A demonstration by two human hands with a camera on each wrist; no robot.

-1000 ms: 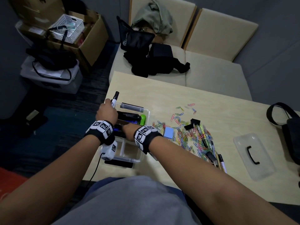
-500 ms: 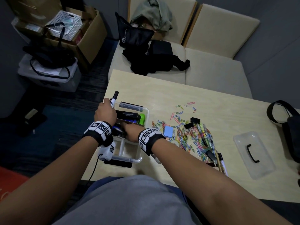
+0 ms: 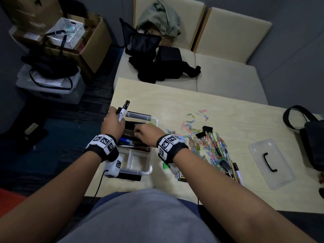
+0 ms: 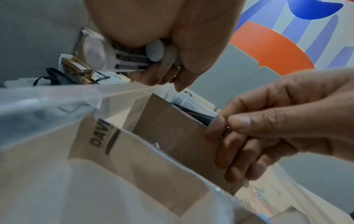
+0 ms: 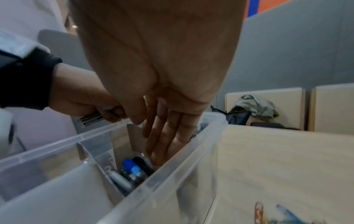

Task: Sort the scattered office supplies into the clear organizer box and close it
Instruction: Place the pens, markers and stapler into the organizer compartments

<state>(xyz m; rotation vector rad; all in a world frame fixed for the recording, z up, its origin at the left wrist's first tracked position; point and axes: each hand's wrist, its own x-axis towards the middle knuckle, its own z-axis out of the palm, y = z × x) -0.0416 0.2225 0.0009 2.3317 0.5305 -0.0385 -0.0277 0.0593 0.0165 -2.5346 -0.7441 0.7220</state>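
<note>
Organizer box: clear and lidless, it sits at the near left corner of the table; its long compartment holds pens and markers, among them a blue-capped marker, and the two small near compartments look bare.

Cardboard divider: a brown card stands on edge inside the box, printed with letters reading "DAVI".

Change: compared with a second ago, the right hand now sits further toward the far end of the box, over the green item at its far rim, and no longer low among the pens; the left hand keeps its place at the left rim.

Meaning for the task: judged from this, the pen compartment is being tidied or its divider reset, so sorting is at an early-to-middle stage.

Right hand pose: the left wrist view shows thumb and fingers pinching the edge of the cardboard divider; the right wrist view shows the fingers reaching down along the box's inner wall.

Left hand pose: fingers curl round a black-capped marker, held upright above the box rim.

Paper clips: a coloured heap lies right of the box, with black binder clips at its far edge.

Lid: clear, with a black handle, it lies well apart at the right.
</note>
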